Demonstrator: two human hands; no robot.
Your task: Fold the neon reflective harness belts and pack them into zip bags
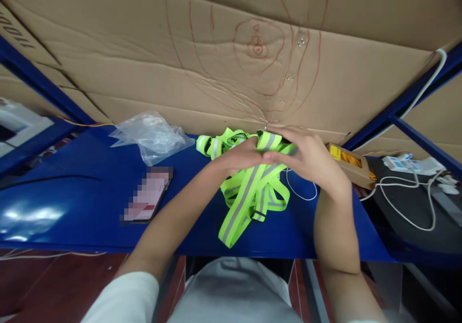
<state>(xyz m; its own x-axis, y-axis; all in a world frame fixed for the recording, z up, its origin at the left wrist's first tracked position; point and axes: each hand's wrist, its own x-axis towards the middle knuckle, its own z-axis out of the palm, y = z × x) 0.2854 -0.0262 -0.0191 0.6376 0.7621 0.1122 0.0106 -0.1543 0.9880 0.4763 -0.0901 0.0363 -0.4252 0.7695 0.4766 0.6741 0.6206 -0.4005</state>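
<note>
A bundle of neon yellow-green reflective strap (pixel 242 202) with a grey stripe lies heaped on the blue table, a black buckle (pixel 258 215) near its front. My left hand (pixel 242 156) reaches into the heap, its fingers mostly hidden by a raised loop of strap; it looks closed on the strap. My right hand (pixel 306 152) arches over the same loop from the right, thumb below and fingers above, with strap between them. Both hands nearly touch at the loop. Several folds of strap trail to the left and front.
Left of the heap are a clear plastic bag (pixel 153 137) and a phone (pixel 149 195) with a blurred screen. A small cardboard box (pixel 352 165), a white cable (pixel 388 202) and a power strip (pixel 413 165) sit at right. Cardboard (pixel 224 80) walls the back of the blue table (pixel 90 222).
</note>
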